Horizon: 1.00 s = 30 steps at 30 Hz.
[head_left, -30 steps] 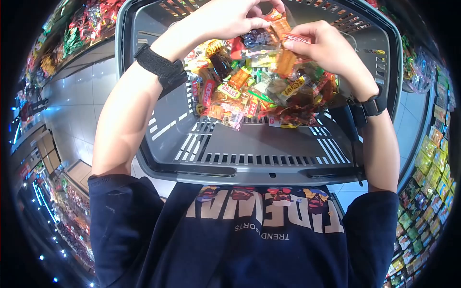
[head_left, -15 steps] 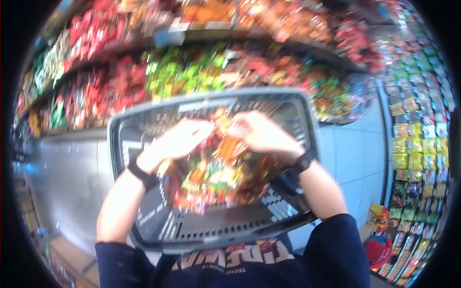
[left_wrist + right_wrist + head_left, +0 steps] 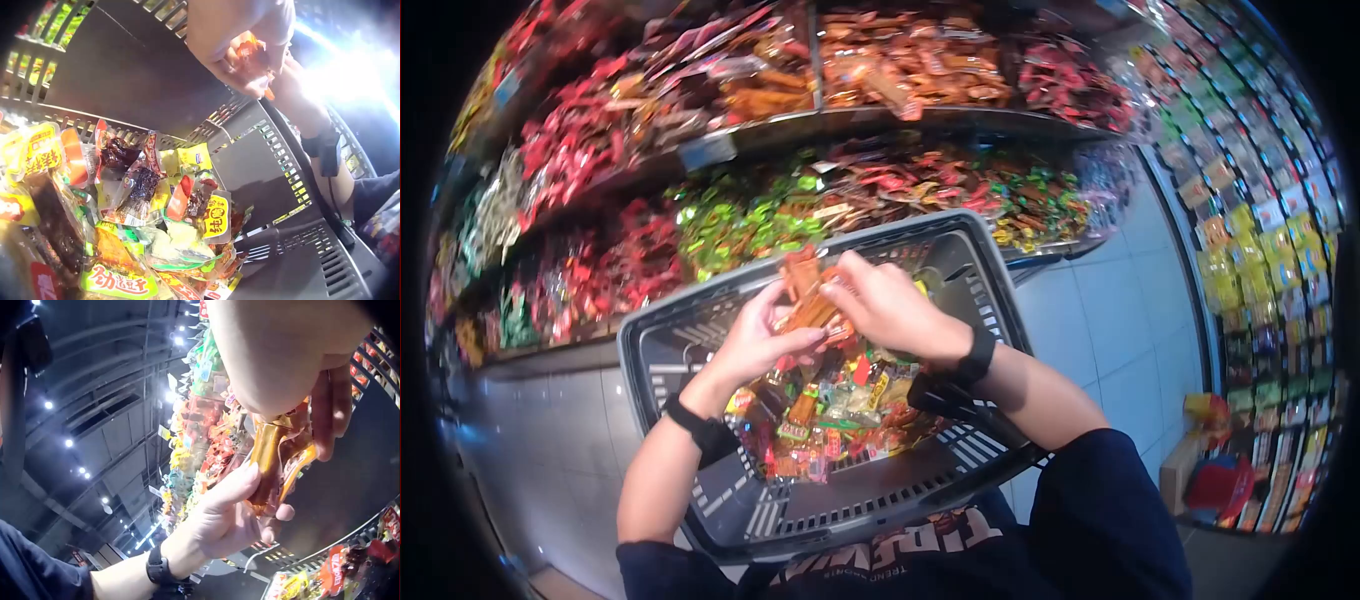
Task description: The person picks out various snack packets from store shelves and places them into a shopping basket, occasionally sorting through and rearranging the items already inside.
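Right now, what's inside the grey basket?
A heap of snack packets lies in the basket, bare floor around it. The left hand and right hand, pinching orange packets, cover the heap's far part.

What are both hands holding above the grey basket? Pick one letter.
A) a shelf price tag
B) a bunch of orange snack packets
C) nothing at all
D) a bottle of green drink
B: the left hand and the right hand both pinch the orange snack packets, raised over the basket.

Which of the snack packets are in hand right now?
The orange packets, pinched by the left hand and right hand above the basket; the others lie loose inside it.
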Available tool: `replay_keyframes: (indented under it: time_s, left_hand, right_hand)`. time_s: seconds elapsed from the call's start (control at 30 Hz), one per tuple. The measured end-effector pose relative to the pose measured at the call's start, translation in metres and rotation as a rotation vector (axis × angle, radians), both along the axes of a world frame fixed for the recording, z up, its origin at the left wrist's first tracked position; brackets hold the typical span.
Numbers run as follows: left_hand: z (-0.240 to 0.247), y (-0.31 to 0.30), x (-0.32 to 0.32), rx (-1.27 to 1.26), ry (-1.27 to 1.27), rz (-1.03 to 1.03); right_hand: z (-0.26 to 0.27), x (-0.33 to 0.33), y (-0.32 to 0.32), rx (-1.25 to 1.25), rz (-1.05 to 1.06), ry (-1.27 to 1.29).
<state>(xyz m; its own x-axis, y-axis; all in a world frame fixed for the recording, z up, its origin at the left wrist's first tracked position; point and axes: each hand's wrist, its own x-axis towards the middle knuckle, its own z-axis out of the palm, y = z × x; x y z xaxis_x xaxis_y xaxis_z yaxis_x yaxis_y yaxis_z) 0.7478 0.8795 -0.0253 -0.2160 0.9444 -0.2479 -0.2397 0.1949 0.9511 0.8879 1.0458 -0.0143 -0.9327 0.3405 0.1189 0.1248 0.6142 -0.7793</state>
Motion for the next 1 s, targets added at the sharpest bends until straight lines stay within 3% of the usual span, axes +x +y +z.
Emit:
replay_keyframes:
  time_s: [0.1, 0.17, 0.23, 0.3, 0.37, 0.4, 0.43, 0.5, 0.57, 0.63, 0.7, 0.77, 0.83, 0.93, 1.0]
  left_hand:
    - [-0.012, -0.005, -0.003, -0.084, -0.045, -0.012]
    - [-0.011, -0.007, -0.003, -0.011, -0.060, -0.052]
    - [-0.017, -0.011, -0.002, -0.029, 0.032, -0.020]
    - [-0.019, -0.013, 0.002, 0.171, 0.103, 0.015]
    - [-0.015, -0.017, 0.005, 0.201, -0.067, 0.084]
    - [-0.013, -0.016, 0.005, 0.251, -0.043, 0.127]
    - [-0.010, -0.016, 0.006, 0.291, -0.024, 0.168]
    - [-0.002, -0.017, 0.008, 0.241, 0.056, 0.182]
    - [-0.016, -0.021, -0.009, 0.063, 0.708, -0.014]
    - [-0.001, -0.025, -0.020, -0.026, 0.849, -0.180]
    - [0.003, -0.034, -0.040, -0.095, 0.885, -0.187]
    - [-0.008, -0.040, -0.060, -0.178, 1.106, -0.266]
    - [-0.025, -0.042, -0.053, -0.339, 1.098, -0.274]
    - [-0.056, -0.042, -0.038, -0.628, 1.304, -0.610]
    - [-0.085, -0.041, -0.032, -0.854, 1.310, -0.751]
  right_hand:
    - [0.002, -0.004, -0.007, -0.039, 0.002, 0.032]
    - [0.007, -0.003, -0.011, 0.003, -0.001, 0.018]
    - [0.004, -0.005, -0.016, -0.043, 0.010, 0.087]
    - [-0.009, -0.011, -0.020, -0.462, -0.033, 0.100]
    - [-0.004, -0.016, -0.025, -0.867, -0.102, 0.015]
    - [-0.018, -0.020, -0.025, -1.297, -0.048, 0.121]
    - [-0.023, -0.016, -0.026, -1.436, 0.107, 0.117]
    - [-0.016, -0.019, -0.048, -1.375, 0.085, 0.136]
    - [-0.033, -0.024, -0.042, -1.125, 0.162, 0.066]
    - [-0.027, -0.025, -0.045, -1.058, 0.044, 0.137]
    - [-0.025, -0.026, -0.029, -0.524, 0.020, 0.074]
    - [-0.016, -0.023, -0.017, -0.258, 0.108, 0.127]
    - [0.001, -0.018, -0.013, -0.181, 0.076, 0.077]
    - [0.014, -0.014, -0.041, -0.208, 0.060, 0.108]
    - [0.007, -0.015, -0.040, 0.217, 0.112, 0.290]
